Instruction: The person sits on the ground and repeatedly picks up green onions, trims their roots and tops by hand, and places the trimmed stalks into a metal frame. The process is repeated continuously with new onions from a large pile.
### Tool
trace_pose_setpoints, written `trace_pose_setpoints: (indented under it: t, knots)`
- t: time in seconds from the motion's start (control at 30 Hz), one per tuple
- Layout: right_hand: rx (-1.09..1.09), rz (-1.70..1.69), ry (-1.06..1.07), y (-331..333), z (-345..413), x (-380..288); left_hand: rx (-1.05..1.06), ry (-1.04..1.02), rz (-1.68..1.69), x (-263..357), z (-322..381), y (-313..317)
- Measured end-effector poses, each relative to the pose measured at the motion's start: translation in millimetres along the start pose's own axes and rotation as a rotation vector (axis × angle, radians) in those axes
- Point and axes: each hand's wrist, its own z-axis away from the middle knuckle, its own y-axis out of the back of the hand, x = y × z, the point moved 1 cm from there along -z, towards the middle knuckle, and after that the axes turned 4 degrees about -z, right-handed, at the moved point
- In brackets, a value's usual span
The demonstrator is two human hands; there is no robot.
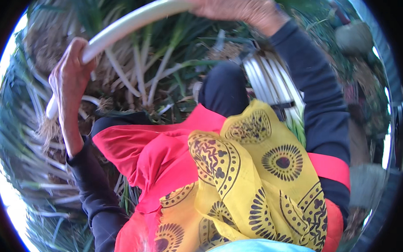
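A long white leek stem [135, 23] is stretched in an arc between my two hands. My left hand [72, 68], at the left, is closed around its lower part, and the rooty end [50, 124] comes out below the fist. My right hand [222, 5], at the top edge, grips the stem's other part; the leaves beyond it are out of view. Below the arc, loose leeks [140, 70] with roots and green leaves lie on the ground. Right of my knee is a tied bundle of cleaned white leek stems [273, 82], partly hidden by my right sleeve.
Heaps of untrimmed leeks [46, 184] lie along the left side. A yellow printed cloth [253, 181] and a red garment [160, 151] cover my lap. Blurred greens and a rounded greyish object [354, 38] are at the upper right.
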Motion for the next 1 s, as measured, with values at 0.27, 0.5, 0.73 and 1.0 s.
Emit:
trace_pose_setpoints:
  t: [0.27, 0.5, 0.73, 1.0]
  knots:
    - [-0.678, 0.414, -0.487, 207.1, 131.0, -43.2, 0.317, -0.607, 0.559, 151.0, -58.5, -87.2]
    - [-0.937, 0.219, -1.275, 196.5, 357.7, -101.6, 0.068, -0.732, 0.601, 226.1, -6.3, -134.1]
    - [-0.688, -0.206, -1.759, 152.9, 489.6, -152.9, -0.201, -0.571, 0.603, 203.2, 18.8, -169.4]
    - [-0.600, -0.300, -1.772, 139.9, 521.9, -133.7, -0.313, -0.588, 0.653, 235.4, 13.1, -162.9]
